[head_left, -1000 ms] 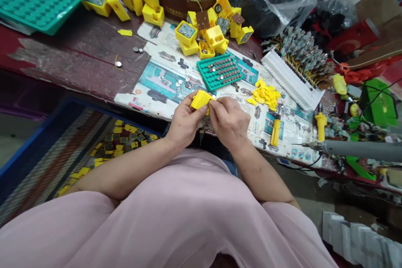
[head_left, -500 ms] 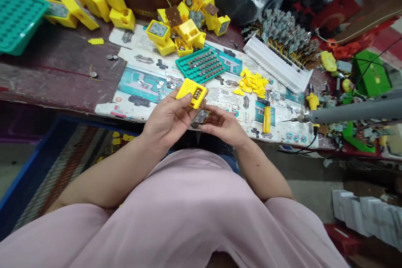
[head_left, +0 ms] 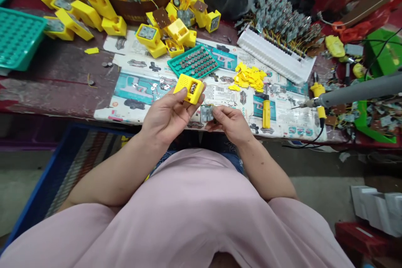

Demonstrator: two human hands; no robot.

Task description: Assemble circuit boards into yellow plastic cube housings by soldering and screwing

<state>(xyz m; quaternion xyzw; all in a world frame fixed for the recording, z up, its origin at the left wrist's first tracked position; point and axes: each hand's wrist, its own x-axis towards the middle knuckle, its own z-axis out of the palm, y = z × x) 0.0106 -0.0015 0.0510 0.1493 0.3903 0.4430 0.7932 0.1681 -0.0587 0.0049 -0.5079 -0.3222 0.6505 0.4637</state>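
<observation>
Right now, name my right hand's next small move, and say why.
Probably lift the grey piece in the right hand to the open end of the yellow case: the left hand holds the case with metal parts showing there, and the piece sits just below, apart.

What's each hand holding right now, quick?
Left hand: closed on the yellow case, raised off the table.
Right hand: pinching a small grey part.

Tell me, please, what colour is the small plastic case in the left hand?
Yellow: the small plastic case, in the left hand; head view.
</observation>
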